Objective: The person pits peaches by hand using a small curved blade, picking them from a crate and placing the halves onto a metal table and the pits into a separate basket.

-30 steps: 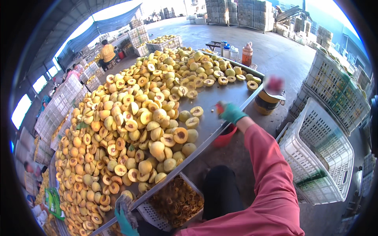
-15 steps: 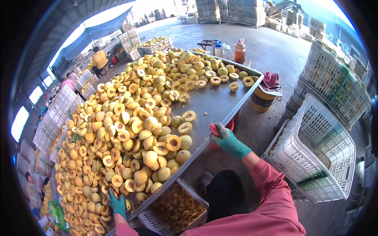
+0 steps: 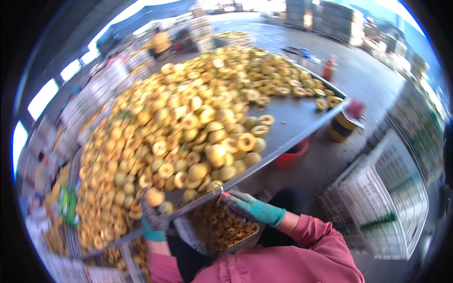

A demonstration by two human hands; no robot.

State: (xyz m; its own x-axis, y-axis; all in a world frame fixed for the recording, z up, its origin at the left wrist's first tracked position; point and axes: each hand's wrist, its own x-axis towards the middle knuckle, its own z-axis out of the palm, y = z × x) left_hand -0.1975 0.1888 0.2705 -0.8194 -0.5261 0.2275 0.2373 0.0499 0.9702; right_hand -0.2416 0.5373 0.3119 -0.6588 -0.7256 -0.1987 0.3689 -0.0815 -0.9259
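A yellow peach [image 3: 154, 197] is in my gloved left hand [image 3: 155, 218], fingers wrapped round it, just over the near edge of the metal table [image 3: 302, 115]. To its right, my right hand [image 3: 255, 207] is closed on a small pitting tool [image 3: 219, 190] with a red handle and a bent metal loop at its tip. Both gloves are green with greyish, worn fingers. A big heap of peaches [image 3: 188, 127], many cut in half and showing brown hollows, covers most of the table. The picture is smeared by motion.
Below the table edge stands a white crate [image 3: 191, 232] with brown pits and scraps. A red basin [image 3: 291, 154] and a yellow-black bucket [image 3: 342, 127] are beyond it. White crates [image 3: 401, 188] stack up at the right. Bottles [image 3: 329, 67] stand past the table; a person [image 3: 161, 42] sits far off.
My left hand has lifted a peach out of the heap. My right hand has come left and nearer, bringing the pitting tool close to the left hand. The view has turned leftward.
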